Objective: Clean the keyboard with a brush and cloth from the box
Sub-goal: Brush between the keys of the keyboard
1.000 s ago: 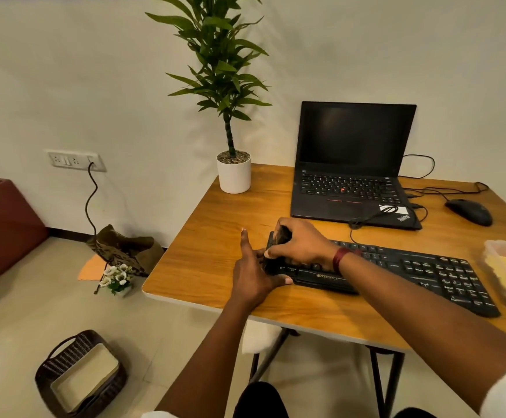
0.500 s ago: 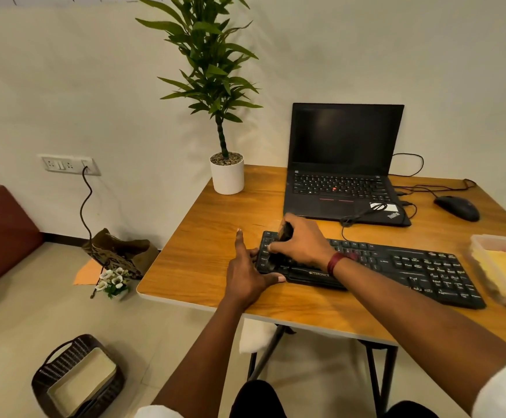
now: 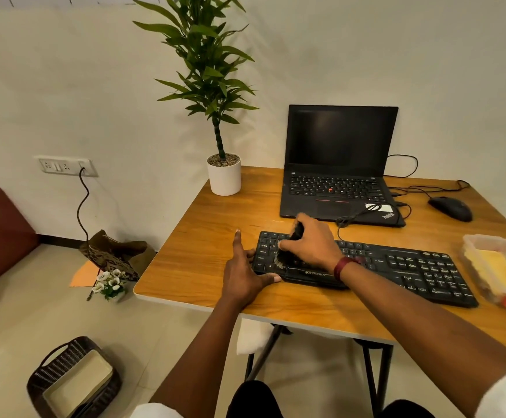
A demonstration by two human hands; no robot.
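A black keyboard (image 3: 402,268) lies across the front of the wooden table (image 3: 212,236). My right hand (image 3: 312,242) grips a dark brush (image 3: 285,257), its bristles down on the keys at the keyboard's left end. My left hand (image 3: 242,273) rests flat on the table against the keyboard's left edge, fingers straight and thumb along its front corner. At the right table edge stands a clear plastic box (image 3: 475,245) with a yellow cloth (image 3: 499,270) inside.
An open black laptop (image 3: 339,164) sits behind the keyboard, with a mouse (image 3: 450,208) and cables to its right. A potted plant (image 3: 224,176) stands at the table's back left corner. On the floor are a woven basket (image 3: 74,378) and a small flower bunch (image 3: 110,283).
My right hand has shifted the brush slightly across the left keys. My left hand stays at the keyboard's left edge. The camera view has moved a little.
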